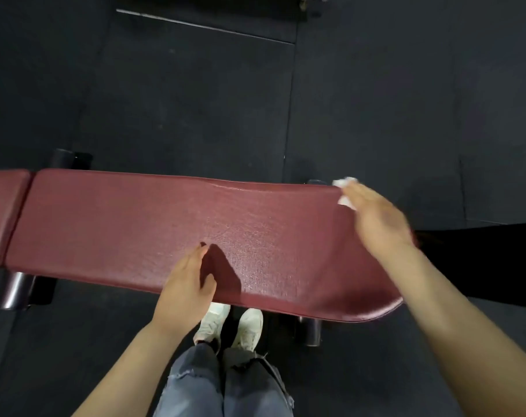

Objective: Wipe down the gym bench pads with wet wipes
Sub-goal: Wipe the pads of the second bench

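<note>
Under the right hand [376,219], a wet wipe [344,188] lies mostly hidden.

Right hand [376,219] blurred, hiding most of wipe [344,183]

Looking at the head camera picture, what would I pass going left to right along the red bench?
Small pad → gap between the pads → long pad → left hand resting on its near edge → right hand pressing the white wipe at the far right end.
</note>
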Available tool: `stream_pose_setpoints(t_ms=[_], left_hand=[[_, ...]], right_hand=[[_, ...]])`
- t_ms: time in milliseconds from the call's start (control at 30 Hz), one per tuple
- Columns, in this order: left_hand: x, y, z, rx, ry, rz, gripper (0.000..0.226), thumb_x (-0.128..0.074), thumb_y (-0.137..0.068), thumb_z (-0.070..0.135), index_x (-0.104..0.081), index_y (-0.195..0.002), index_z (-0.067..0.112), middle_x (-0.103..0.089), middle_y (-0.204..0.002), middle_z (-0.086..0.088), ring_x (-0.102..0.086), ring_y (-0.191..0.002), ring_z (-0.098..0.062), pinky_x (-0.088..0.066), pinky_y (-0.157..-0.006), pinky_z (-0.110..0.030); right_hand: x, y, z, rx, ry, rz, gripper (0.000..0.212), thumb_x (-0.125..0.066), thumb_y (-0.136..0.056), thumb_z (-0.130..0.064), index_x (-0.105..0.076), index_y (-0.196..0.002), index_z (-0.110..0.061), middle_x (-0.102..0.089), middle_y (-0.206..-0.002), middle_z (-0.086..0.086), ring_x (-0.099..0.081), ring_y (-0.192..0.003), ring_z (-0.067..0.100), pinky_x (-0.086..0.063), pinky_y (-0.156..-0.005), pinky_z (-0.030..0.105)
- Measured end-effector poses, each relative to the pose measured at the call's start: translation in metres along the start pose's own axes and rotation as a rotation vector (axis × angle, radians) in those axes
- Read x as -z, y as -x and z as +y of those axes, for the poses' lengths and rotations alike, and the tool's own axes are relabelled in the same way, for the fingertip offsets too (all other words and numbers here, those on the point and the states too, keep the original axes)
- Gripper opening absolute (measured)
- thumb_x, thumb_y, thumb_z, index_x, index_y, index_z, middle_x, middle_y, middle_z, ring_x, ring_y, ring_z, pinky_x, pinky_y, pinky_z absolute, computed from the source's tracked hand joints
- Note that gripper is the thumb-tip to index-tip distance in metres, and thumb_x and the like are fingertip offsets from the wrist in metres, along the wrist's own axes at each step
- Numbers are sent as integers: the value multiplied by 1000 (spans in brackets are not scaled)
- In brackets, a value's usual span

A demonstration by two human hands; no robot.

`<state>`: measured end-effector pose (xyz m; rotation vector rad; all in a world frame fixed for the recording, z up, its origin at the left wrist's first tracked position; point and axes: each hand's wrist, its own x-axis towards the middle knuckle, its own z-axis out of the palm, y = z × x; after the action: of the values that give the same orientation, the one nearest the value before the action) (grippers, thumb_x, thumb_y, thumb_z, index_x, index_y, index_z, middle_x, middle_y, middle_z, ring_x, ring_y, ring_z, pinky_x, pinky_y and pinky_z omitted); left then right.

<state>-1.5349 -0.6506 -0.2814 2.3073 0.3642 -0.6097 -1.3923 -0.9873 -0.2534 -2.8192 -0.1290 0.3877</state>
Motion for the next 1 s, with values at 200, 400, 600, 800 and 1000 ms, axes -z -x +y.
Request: stream_pose_setpoints(t_ms=[200, 400, 600, 800, 1000], left_hand=[[-15, 5, 6, 5, 13, 15, 63, -50, -99, 18, -23, -157, 19, -18, -164, 6, -20, -150, -10, -19, -121, -29], [-8, 13, -5, 23, 114, 23, 63, -50, -99, 14, -25, -156, 26, -32, -159, 7, -36, -142, -11, -32, -116, -31], [14, 20, -45, 150, 91, 68, 59, -51, -97, 18, -34, -152, 31, -55, -138, 6, -56, -111, -11, -42, -89, -27], [26, 23, -61, 88, 27, 5, 58, -51, -99, 19, -33, -153, 31, -37, -154, 14, -43, -134, -7, -33, -104, -25], [11, 17, -49, -22, -80, -100, 60, -50, -98, 18, -30, -155, 22, -17, -164, 9, -22, -149, -10, -22, -117, -27]], right_hand=[[3, 62, 31, -524, -54, 251, 46, -35, -96, -4, -51, -136, -19, -54, -142, 0, -52, -128, 26, -41, -101, 32], [-72, 12, -120, -185, -197, 207, 31, -45, -94, -11, -59, -109, -34, -59, -111, -13, -54, -102, 15, -39, -85, 9], [-154, -27, -270, 581, 31, -299, 37, -44, -93, -1, -58, -127, -8, -56, -133, 10, -46, -128, 28, -39, -104, 40], [-101, -21, -149, 422, -67, -131, 50, -48, -90, 6, -57, -136, -11, -48, -147, 12, -44, -136, 28, -31, -116, 38], [-23, 113, 4, -258, -166, 207, 61, -44, -93, 3, -50, -141, -35, -40, -150, -21, -33, -135, -11, -17, -110, 6]])
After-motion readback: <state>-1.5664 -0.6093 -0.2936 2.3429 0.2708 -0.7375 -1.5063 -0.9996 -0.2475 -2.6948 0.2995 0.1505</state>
